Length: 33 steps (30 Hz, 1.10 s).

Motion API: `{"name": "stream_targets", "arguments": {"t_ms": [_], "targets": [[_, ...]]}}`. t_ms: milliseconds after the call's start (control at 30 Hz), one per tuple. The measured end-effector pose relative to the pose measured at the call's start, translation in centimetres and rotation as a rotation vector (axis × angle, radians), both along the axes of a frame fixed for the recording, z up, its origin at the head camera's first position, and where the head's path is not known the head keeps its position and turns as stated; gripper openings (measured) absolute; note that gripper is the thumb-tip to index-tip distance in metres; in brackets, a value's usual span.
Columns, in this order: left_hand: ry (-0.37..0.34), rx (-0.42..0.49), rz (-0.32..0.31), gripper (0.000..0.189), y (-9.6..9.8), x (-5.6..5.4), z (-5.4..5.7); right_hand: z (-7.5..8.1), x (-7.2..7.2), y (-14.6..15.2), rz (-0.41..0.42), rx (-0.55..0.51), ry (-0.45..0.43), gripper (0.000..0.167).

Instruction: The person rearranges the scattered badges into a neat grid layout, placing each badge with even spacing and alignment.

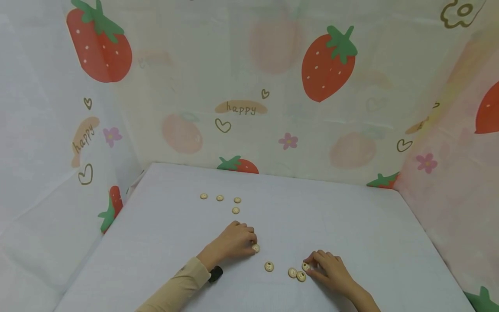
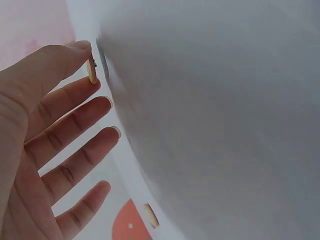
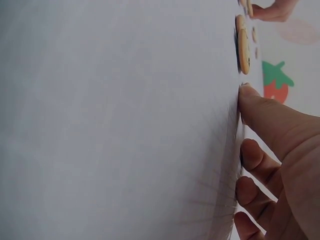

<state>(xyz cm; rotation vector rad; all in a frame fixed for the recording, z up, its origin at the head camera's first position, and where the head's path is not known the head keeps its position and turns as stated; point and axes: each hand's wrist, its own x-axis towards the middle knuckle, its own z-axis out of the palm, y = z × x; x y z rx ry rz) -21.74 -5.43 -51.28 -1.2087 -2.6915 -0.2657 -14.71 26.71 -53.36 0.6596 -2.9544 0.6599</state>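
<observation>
Between thumb and index finger, my left hand (image 1: 235,240) pinches a small round tan disc (image 1: 255,248). The left wrist view shows this disc (image 2: 91,70) edge-on at the fingertips, with the other fingers spread. My right hand (image 1: 329,271) holds another disc, one with a drawn face (image 1: 306,266), by its edges at the table. In the right wrist view the thumb (image 3: 262,107) mostly hides it. Two more discs, one (image 1: 292,272) touching another (image 1: 301,276), lie just left of that hand. A single disc (image 1: 269,266) lies between the hands.
Farther back, three discs form a row: left (image 1: 204,196), middle (image 1: 220,198) and right (image 1: 237,200). Another disc (image 1: 235,210) sits just in front of the right one. The white tabletop (image 1: 351,221) is enclosed by strawberry-printed cloth walls (image 1: 245,65).
</observation>
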Motion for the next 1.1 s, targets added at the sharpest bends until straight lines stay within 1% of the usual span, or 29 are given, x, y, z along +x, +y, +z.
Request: {"name": "stream_targets", "arguments": {"t_ms": [167,367,567,733,900,1100], "targets": [[-0.055,-0.01,0.048,0.016,-0.7,-0.1,0.2,-0.1,0.0,0.0,0.01,-0.011,0.02,0.016],[-0.075,0.01,0.081,0.016,-1.7,-0.4,0.2,-0.3,0.1,0.0,0.017,-0.015,0.036,0.015],[-0.081,0.039,0.113,0.015,-2.8,-0.9,0.1,-0.2,0.1,-0.1,-0.004,-0.008,0.011,0.016],[-0.088,0.064,0.139,0.016,-3.7,-1.3,0.1,-0.2,0.1,0.0,-0.005,-0.002,0.005,0.016],[-0.093,0.08,0.166,0.016,-4.7,-1.7,0.3,0.0,0.1,-0.1,0.001,-0.009,0.012,0.015],[-0.089,0.087,0.198,0.016,-5.7,-2.4,0.0,0.1,0.2,-0.2,0.004,-0.012,0.022,0.014]]}}
